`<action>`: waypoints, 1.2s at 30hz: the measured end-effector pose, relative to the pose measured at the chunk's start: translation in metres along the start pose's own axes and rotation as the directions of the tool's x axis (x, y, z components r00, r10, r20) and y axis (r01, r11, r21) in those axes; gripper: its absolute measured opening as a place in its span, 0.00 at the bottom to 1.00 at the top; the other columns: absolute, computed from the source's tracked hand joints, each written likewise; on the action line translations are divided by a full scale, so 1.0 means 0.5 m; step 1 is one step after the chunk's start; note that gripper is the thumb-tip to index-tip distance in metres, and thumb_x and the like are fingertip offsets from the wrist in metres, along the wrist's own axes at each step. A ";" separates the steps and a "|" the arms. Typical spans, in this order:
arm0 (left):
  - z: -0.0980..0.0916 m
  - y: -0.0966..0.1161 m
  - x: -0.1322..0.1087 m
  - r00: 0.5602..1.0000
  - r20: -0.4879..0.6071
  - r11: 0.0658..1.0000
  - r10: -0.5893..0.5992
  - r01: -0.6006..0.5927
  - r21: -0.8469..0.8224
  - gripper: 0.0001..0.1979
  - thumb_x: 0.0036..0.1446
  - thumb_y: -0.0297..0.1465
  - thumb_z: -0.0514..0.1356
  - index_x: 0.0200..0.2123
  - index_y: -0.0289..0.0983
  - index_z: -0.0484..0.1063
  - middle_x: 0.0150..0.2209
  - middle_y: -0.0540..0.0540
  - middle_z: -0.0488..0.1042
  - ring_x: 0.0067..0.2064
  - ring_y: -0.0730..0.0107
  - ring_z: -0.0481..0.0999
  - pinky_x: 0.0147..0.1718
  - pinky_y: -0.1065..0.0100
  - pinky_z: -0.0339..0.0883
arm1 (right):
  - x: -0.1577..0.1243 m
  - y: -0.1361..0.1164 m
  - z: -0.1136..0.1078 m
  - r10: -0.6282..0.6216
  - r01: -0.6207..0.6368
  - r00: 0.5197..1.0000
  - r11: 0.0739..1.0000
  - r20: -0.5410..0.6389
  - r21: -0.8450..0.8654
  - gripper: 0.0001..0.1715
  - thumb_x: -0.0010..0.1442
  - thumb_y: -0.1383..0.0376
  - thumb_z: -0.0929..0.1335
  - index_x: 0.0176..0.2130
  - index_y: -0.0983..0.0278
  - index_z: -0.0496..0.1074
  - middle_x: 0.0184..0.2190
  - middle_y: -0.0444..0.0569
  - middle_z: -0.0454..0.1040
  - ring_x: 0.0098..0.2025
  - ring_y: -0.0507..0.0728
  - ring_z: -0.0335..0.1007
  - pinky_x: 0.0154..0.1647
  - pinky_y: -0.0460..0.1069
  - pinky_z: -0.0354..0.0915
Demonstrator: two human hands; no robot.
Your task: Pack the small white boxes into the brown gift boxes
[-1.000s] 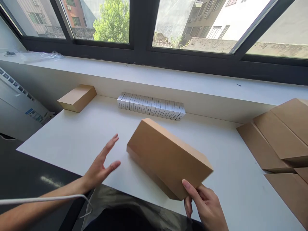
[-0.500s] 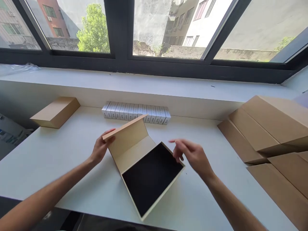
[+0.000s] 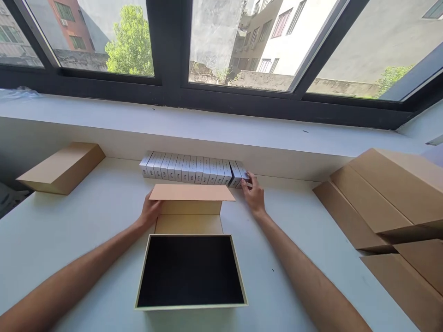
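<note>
left hand pinches box lid open; right hand curls on back-edge end carton, grip unclear, needs firmer pinch.

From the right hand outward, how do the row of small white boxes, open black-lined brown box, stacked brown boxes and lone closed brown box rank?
1. row of small white boxes, its right end touched by the right hand.
2. open black-lined brown box, just left.
3. stacked brown boxes, right.
4. lone closed brown box, far left.
</note>
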State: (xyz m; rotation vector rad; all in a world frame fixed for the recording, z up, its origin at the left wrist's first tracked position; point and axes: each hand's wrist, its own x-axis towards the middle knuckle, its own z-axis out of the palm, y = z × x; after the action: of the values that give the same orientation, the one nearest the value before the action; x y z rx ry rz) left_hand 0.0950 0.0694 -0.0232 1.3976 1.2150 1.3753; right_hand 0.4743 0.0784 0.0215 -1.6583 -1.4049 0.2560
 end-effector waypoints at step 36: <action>-0.005 0.043 0.016 0.984 0.032 0.981 0.173 -0.169 -0.097 0.16 0.54 0.43 0.65 0.37 0.35 0.74 0.37 0.44 0.80 0.41 0.59 0.78 0.36 0.66 0.71 | -0.366 -0.372 -0.070 -0.558 0.505 0.293 0.780 0.776 0.370 0.14 0.73 0.62 0.60 0.43 0.60 0.74 0.41 0.45 0.81 0.45 0.54 0.77 0.56 0.52 0.67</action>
State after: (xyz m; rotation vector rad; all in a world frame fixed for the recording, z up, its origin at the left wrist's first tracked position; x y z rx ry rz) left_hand 0.0941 0.0725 -0.0002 1.4843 1.0096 1.4941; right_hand 0.3124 -0.1104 0.1079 -0.8344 -2.6158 0.8083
